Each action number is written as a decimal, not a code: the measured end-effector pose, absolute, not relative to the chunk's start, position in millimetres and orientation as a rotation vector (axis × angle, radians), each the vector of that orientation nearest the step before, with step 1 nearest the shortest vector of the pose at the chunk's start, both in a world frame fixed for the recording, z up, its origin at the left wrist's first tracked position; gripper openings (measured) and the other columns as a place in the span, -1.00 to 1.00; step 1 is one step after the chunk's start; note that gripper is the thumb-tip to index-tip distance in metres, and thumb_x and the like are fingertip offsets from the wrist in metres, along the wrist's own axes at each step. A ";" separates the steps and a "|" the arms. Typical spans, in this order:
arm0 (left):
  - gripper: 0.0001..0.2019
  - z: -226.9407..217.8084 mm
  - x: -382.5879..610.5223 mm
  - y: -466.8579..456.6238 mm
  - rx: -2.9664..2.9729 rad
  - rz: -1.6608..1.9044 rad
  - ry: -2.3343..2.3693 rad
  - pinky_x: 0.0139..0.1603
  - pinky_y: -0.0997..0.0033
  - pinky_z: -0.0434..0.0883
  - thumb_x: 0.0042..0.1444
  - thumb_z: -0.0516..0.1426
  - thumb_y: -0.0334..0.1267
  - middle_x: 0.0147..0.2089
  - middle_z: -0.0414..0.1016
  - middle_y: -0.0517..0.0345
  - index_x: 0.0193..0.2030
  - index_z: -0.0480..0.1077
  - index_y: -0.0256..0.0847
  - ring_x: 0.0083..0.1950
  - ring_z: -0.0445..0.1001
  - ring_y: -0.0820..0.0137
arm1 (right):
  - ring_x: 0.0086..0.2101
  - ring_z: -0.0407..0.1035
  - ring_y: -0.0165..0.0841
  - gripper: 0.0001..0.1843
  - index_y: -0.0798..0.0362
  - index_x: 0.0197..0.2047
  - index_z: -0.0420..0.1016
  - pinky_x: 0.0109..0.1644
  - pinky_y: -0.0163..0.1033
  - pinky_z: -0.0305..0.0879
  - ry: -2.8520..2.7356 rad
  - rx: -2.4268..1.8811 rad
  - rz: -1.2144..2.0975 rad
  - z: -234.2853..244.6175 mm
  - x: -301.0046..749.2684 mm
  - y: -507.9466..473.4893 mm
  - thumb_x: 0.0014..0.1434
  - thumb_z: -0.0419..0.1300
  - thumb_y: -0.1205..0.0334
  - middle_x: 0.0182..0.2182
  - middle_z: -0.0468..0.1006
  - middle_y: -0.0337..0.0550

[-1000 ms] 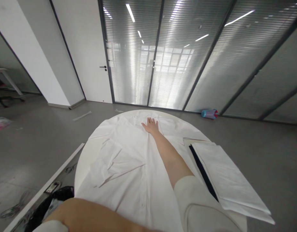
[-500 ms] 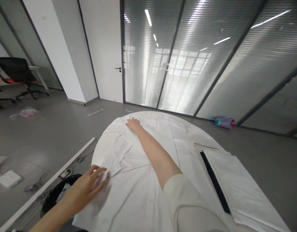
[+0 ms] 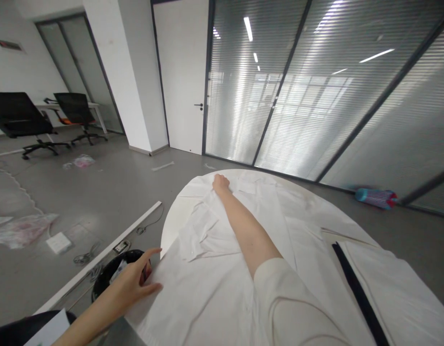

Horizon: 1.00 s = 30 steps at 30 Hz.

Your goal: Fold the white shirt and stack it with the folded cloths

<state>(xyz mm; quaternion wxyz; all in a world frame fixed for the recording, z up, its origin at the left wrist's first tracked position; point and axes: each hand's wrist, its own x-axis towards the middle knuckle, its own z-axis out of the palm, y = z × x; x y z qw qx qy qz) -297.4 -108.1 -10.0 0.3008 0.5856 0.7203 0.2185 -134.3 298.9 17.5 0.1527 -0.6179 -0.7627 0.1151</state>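
Note:
A white shirt (image 3: 222, 269) lies spread flat over a round white table (image 3: 171, 226). My right hand (image 3: 220, 183) reaches to the far side and is curled on the shirt's fabric near the shoulder, by the collar. My left hand (image 3: 135, 281) sits at the shirt's near left edge, index finger and thumb spread, the thumb tip touching the hem. A folded sleeve (image 3: 198, 230) lies on the shirt's left half between my two hands.
Folded white cloth with a dark strip (image 3: 355, 288) lies on the table's right side. A black bin (image 3: 106, 276) stands below the left edge, beside a white floor rail (image 3: 99, 259) and cables. A blue bottle (image 3: 375, 197) lies by the glass wall. Office chairs (image 3: 19, 120) stand far left.
My left hand came into view, touched the folded sleeve, then slid out to the shirt's left edge. My right hand moved from the collar's middle leftward to the shoulder and curled. The view turned left.

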 end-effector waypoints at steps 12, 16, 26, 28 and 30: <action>-0.48 73.1 -259.2 -116.0 1.745 0.417 1.564 -0.15 0.47 0.37 0.11 0.12 -0.28 -0.20 0.45 0.19 0.25 0.28 -0.04 -0.23 0.42 0.40 | -0.38 0.54 -0.38 -0.47 0.04 0.21 0.30 -0.30 -0.34 0.46 -1.682 -1.665 0.692 23.9 -44.1 342.1 0.16 0.17 0.34 -0.22 0.61 -0.16; -0.63 104.8 -205.7 -118.1 1.956 0.265 1.271 -0.13 0.54 0.34 0.08 0.07 -0.49 -0.11 0.46 0.22 -0.02 0.43 -0.02 -0.20 0.44 0.47 | -0.46 0.50 -0.37 -0.46 0.11 0.14 0.38 -0.43 -0.36 0.40 -1.581 -1.712 0.765 6.8 1.7 341.7 0.05 0.23 0.41 -0.33 0.60 -0.16; -0.94 90.9 -121.6 -93.1 2.326 -0.011 0.705 -0.43 0.53 0.22 0.27 0.14 -0.38 -0.24 0.47 0.13 -0.23 0.44 -0.21 -0.34 0.40 0.44 | -0.56 0.41 -0.44 -0.63 0.13 -0.10 0.48 -0.48 -0.42 0.29 -1.456 -1.708 0.857 -29.0 43.3 333.2 -0.03 0.34 0.42 -0.53 0.53 -0.28; -0.94 87.1 -117.0 -90.3 2.325 0.031 0.681 -0.43 0.55 0.22 0.25 0.15 -0.41 -0.27 0.45 0.15 -0.25 0.44 -0.22 -0.35 0.38 0.46 | -0.60 0.38 -0.45 -0.67 0.12 -0.10 0.46 -0.52 -0.43 0.28 -1.432 -1.682 0.899 -30.2 43.7 332.9 0.02 0.32 0.42 -0.58 0.49 -0.32; -0.94 86.4 -113.6 -88.8 2.308 0.078 0.668 -0.44 0.58 0.23 0.22 0.16 -0.44 -0.28 0.43 0.17 -0.26 0.43 -0.23 -0.36 0.36 0.49 | -0.62 0.36 -0.46 -0.71 0.12 -0.11 0.43 -0.54 -0.43 0.29 -1.412 -1.649 0.946 -31.2 44.0 332.0 0.07 0.29 0.43 -0.60 0.45 -0.35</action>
